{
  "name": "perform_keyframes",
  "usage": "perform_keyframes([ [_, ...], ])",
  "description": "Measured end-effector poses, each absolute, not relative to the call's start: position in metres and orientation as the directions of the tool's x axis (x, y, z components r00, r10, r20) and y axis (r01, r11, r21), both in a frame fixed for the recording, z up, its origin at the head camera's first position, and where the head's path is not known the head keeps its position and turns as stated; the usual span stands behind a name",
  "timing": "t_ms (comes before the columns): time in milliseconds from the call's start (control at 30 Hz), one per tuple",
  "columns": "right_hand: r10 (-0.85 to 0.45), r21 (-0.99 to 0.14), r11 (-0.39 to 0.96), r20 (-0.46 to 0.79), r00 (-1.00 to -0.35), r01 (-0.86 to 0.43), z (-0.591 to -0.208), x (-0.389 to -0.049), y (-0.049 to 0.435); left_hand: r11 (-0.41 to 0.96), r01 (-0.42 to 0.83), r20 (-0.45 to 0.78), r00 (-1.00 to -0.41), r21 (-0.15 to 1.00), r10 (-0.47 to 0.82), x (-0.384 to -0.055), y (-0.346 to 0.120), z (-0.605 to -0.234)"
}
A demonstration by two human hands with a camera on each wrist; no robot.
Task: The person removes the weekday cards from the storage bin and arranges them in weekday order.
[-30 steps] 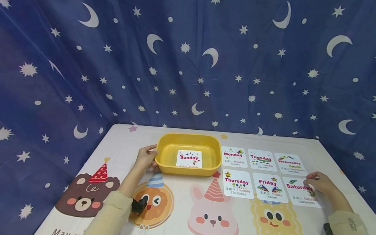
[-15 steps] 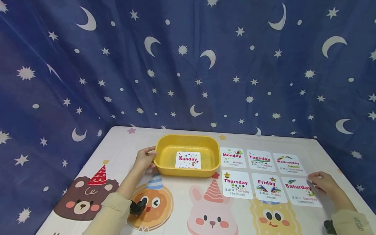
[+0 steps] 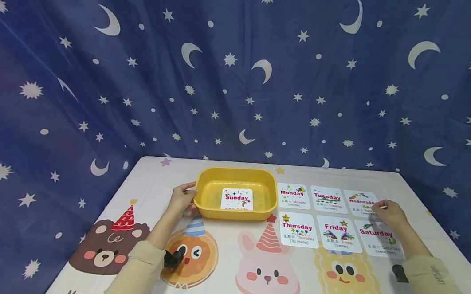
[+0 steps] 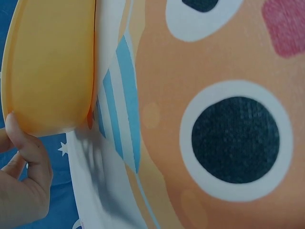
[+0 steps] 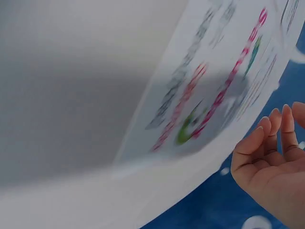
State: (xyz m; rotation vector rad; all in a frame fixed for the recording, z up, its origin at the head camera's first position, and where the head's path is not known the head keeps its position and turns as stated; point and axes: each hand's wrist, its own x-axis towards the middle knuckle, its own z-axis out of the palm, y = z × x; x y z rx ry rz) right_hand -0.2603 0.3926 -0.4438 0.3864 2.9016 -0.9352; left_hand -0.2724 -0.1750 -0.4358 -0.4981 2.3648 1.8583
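Observation:
A yellow plastic tray [image 3: 235, 215] stands on the table with a white "Sunday" card [image 3: 237, 199] inside. My left hand [image 3: 182, 199] grips its left end; in the left wrist view the thumb [image 4: 18, 131] lies against the yellow wall. My right hand [image 3: 392, 215] is over the right edge of the "Wednesday" card [image 3: 360, 202], fingers loosely bent. Just in front of it lies the "Saturday" card [image 3: 378, 239], which shows blurred in the right wrist view below the right hand [image 5: 274, 162]. Nothing shows between those fingers.
Two rows of weekday cards lie right of the tray: the "Monday" card [image 3: 293, 195] and "Tuesday" card [image 3: 328, 200] behind, the "Thursday" card [image 3: 299, 230] and "Friday" card [image 3: 339, 233] in front. A blue star-patterned curtain [image 3: 238, 98] hangs behind the cartoon-printed tablecloth [image 3: 221, 261].
My right hand has moved from the "Saturday" card's right side, away from me and to the left, to the "Wednesday" card's edge. The left hand stays on the tray.

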Motion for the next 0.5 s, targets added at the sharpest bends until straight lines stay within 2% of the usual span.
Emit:
perform_keyframes([
  [233,0.061,-0.572,0.819,0.018,-0.998,0.039,-0.432,-0.271,0.349,0.201,-0.325,-0.288,-0.938,0.924,-0.195,-0.275,-0.174,-0.436],
  [500,-0.055,-0.593,0.800,0.083,-0.995,-0.094,-0.417,-0.286,0.301,0.203,-0.319,-0.281,-0.939,0.926,-0.196,-0.276,-0.176,-0.439],
])
